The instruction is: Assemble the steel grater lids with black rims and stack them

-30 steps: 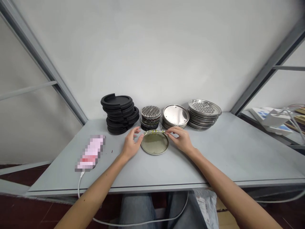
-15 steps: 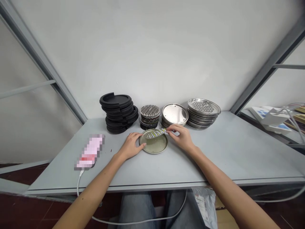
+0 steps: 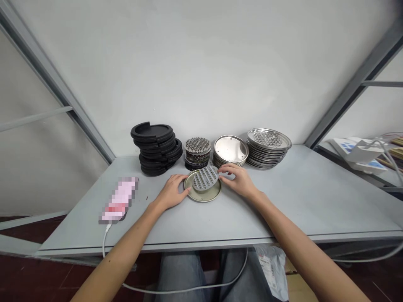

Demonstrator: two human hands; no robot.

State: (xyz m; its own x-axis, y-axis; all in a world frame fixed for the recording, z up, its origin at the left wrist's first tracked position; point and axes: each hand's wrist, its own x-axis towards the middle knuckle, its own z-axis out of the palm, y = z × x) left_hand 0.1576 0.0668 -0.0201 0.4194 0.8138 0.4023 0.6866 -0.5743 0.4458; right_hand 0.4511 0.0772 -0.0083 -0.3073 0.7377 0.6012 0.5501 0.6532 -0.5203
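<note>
My left hand (image 3: 172, 191) grips the left rim of a shallow round metal dish (image 3: 204, 196) lying on the table, its thumb over the edge. Between the fingertips of my right hand (image 3: 238, 180) is the right edge of a thin round grater plate (image 3: 205, 178), grey with rows of holes. The plate is tilted over the dish and hides much of its inside; I cannot tell whether its lower edge touches the dish. Just behind stands a stack of similar round toothed discs (image 3: 197, 147).
Black round bases (image 3: 153, 142) are stacked at the back left. Shiny round metal dishes (image 3: 231, 149) and larger perforated metal plates (image 3: 269, 144) stand in piles at the back right. A phone (image 3: 119, 199) with a white cable (image 3: 104, 241) lies on the left of the grey table (image 3: 283, 209).
My right hand has turned the grater plate from nearly edge-on so that its perforated face shows. My left hand stays at the dish's rim.
</note>
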